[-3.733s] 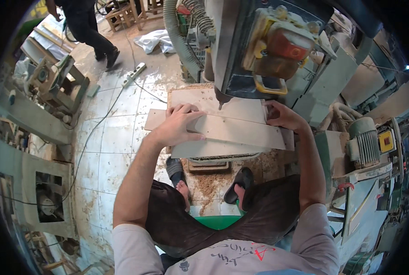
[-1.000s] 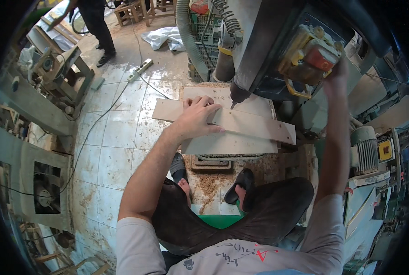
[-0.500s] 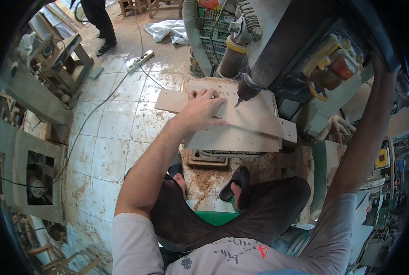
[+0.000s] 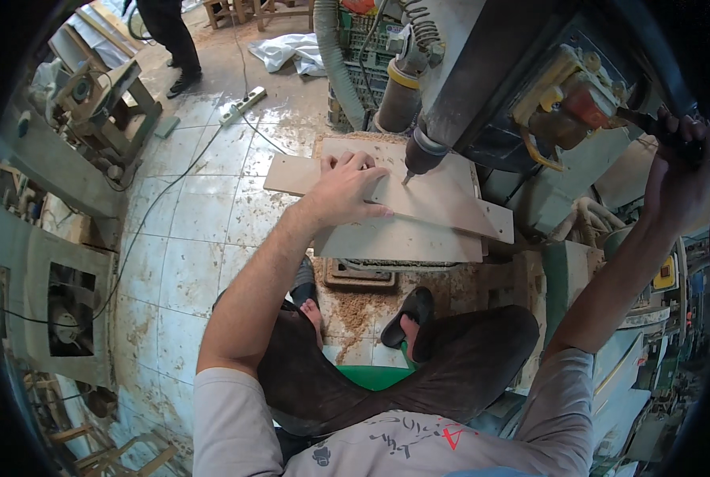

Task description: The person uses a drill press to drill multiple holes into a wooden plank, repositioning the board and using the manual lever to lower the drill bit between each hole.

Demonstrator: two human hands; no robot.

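Note:
My left hand (image 4: 345,189) is closed over a narrow, light wooden board (image 4: 289,174), its fingers curled at the far edge and its thumb at the near edge. That board lies slantwise on a wider flat wooden panel (image 4: 406,238) on the drill press table. Right of my left hand, the drill chuck (image 4: 426,149) points its bit (image 4: 406,180) down at the narrow board; I cannot tell whether the tip touches. Raised at the far right, my right hand (image 4: 679,163) grips the black lever handle (image 4: 649,123) of the drill press.
A dusty control box (image 4: 569,107) is mounted on the machine's side. Sawdust (image 4: 355,314) lies below the table between my feet. A cable runs over the tiled floor to a power strip (image 4: 243,106). Another person's legs (image 4: 172,40) stand at the far left.
My right hand has come lower in the picture with the lever handle, which now shows more clearly. My left hand stays in its hold on the narrow board.

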